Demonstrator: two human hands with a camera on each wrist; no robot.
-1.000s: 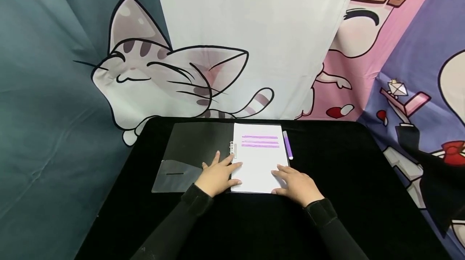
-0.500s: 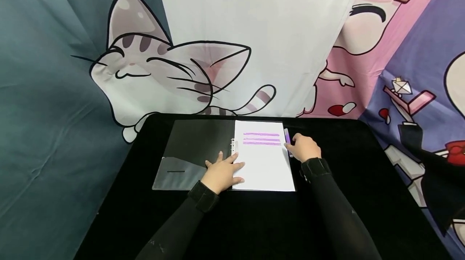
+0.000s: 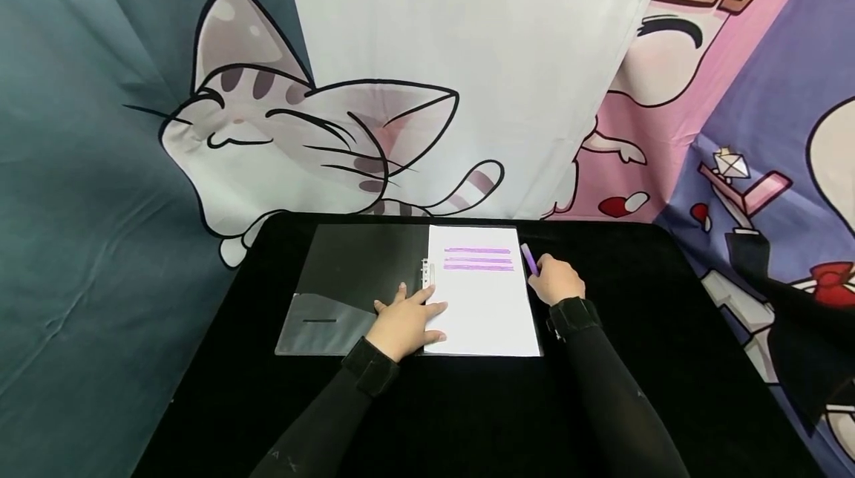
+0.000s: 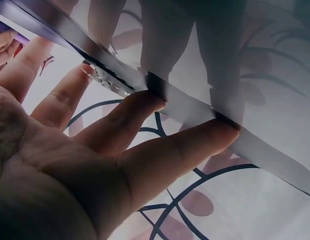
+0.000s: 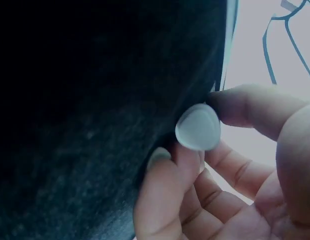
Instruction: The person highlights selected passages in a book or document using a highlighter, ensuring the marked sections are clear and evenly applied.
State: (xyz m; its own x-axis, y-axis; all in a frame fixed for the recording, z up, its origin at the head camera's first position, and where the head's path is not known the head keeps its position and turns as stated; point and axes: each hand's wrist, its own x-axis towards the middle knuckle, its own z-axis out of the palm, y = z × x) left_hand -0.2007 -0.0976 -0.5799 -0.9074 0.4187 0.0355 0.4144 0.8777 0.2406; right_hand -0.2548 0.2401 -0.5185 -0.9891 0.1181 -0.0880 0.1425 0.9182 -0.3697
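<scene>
A purple marker (image 3: 530,258) with a pale end stands at a slant beside the paper's right edge in the head view. My right hand (image 3: 557,280) pinches its near part between thumb and fingers. The right wrist view looks onto the marker's round white end (image 5: 198,127), held by the fingertips. White paper (image 3: 484,315) with several purple lines lies on the right side of an open dark folder (image 3: 370,255). With fingers spread, my left hand (image 3: 401,323) rests across the folder's middle and the paper's left edge, just below the metal clip (image 3: 426,270).
A black-covered table (image 3: 621,359) carries the folder. A clear pocket (image 3: 320,333) sits at the folder's lower left. Behind the table hangs a printed cloth (image 3: 508,70) with a cartoon cat.
My right hand has left the paper's lower right corner, moved up to the marker and taken hold of it. The marker's angle has shifted slightly. My left hand stays in place.
</scene>
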